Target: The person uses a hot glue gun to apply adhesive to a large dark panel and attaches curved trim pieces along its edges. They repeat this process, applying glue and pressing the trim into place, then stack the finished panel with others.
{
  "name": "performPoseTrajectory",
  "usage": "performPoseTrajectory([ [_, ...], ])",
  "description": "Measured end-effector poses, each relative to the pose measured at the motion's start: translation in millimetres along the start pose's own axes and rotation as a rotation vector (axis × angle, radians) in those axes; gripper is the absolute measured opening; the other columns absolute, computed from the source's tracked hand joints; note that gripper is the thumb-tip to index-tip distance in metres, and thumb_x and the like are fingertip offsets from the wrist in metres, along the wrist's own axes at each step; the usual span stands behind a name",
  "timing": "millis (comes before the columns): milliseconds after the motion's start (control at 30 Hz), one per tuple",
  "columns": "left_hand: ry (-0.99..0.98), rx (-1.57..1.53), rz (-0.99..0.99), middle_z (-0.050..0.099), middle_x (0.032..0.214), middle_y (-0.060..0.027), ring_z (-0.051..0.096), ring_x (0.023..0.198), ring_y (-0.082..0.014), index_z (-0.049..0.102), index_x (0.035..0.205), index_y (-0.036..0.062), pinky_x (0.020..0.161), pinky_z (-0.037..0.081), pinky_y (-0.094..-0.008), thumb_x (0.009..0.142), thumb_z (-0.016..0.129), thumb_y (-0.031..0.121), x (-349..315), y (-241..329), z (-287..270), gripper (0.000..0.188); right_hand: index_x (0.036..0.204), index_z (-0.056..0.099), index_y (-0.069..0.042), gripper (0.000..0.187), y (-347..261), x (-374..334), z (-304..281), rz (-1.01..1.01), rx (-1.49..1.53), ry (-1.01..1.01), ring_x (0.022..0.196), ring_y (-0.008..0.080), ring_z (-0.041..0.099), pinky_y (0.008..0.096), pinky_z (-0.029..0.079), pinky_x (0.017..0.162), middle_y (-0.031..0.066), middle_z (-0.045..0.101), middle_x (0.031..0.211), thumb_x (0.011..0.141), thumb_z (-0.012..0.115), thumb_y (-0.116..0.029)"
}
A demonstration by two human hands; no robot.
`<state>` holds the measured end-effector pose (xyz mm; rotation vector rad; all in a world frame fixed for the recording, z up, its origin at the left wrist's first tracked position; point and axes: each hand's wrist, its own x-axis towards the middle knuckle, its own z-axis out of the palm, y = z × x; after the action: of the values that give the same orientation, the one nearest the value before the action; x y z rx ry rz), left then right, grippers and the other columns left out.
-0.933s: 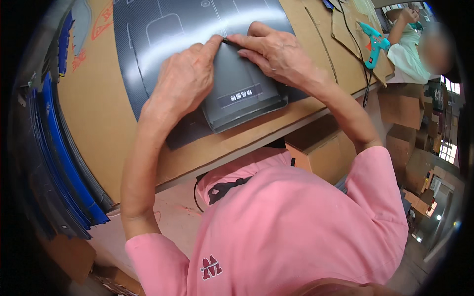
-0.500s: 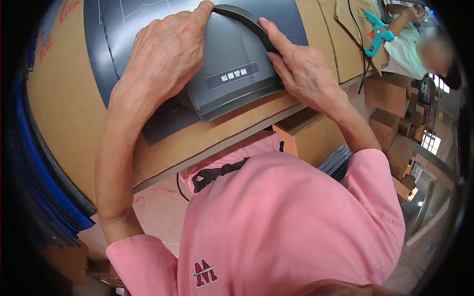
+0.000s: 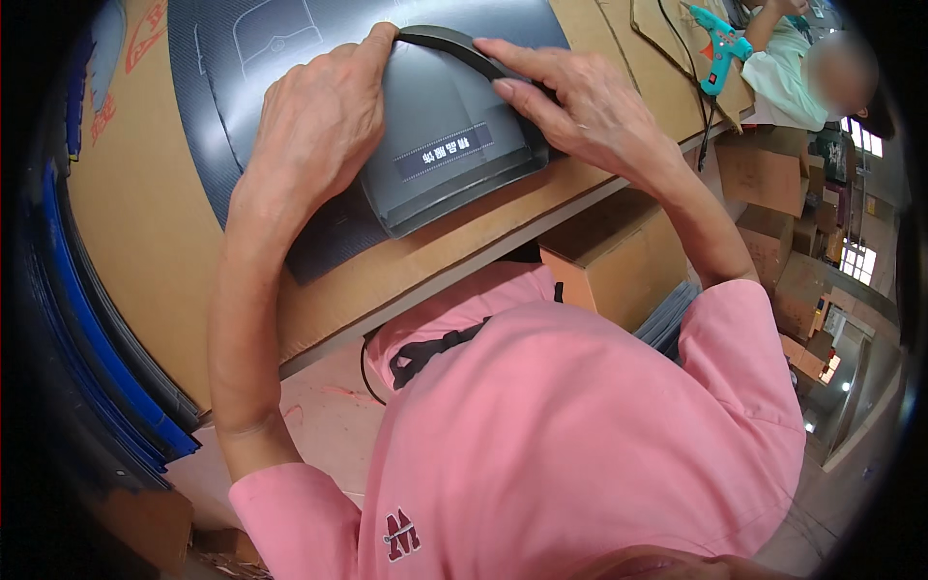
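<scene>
1. Left hand (image 3: 324, 116): is bending over the grey panel's left side, its index fingertip pressing at the upper end of the black strip; whether its hidden thumb is gripping anything, cannot tell.
2. Right hand (image 3: 590, 106): is pinching the black strip between thumb and fingers, near the grey panel's upper right.
3. Black strip (image 3: 447, 41), narrow: is curving between both hands along the panel's far edge.
4. Grey panel (image 3: 425, 97), bearing a dark printed label (image 3: 443, 150): is lying near the table's front edge, on the patterned sheet.
5. Patterned sheet (image 3: 217, 72), dark, outlined in pale lines: is spreading across the table (image 3: 135, 193).
6. Glue gun (image 3: 717, 53), teal: is resting at the table's right.
7. Blue sheets (image 3: 97, 338): are standing along the left.
8. Carton (image 3: 614, 256), brown: is sitting below the table's front edge.
9. Co-worker (image 3: 778, 72), pale-green garment: is appearing at upper right.
</scene>
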<state>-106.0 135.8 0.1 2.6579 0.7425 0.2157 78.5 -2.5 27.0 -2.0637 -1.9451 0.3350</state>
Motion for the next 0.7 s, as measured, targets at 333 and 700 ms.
performPoseTrajectory([
  [333, 0.046, 0.012, 0.075, 0.064, 0.083, -0.0197, 0.062, 0.071, -0.0388, 0.052, 0.117, 0.0023, 0.065, 0.049, -0.0481, 0.086, 0.043, 0.007, 5, -2, 0, 0.033, 0.120, 0.060, -0.016, 0.031, 17, 28, 32, -0.084, 0.164, 0.091, 0.073, 0.0324, 0.062, 0.0401, 0.048, 0.067, 0.0157, 0.066, 0.086, 0.090, 0.053, -0.019],
  [700, 0.018, 0.070, 0.044, 0.064, 0.089, -0.0178, 0.062, 0.071, -0.0392, 0.048, 0.125, 0.0051, 0.063, 0.049, -0.0489, 0.087, 0.043, 0.009, 4, 3, 0, 0.039, 0.122, 0.059, -0.019, 0.032, 16, 34, 19, -0.047, 0.098, -0.023, 0.067, 0.0353, 0.061, 0.0440, 0.048, 0.062, 0.0163, 0.064, 0.075, 0.091, 0.049, -0.022],
])
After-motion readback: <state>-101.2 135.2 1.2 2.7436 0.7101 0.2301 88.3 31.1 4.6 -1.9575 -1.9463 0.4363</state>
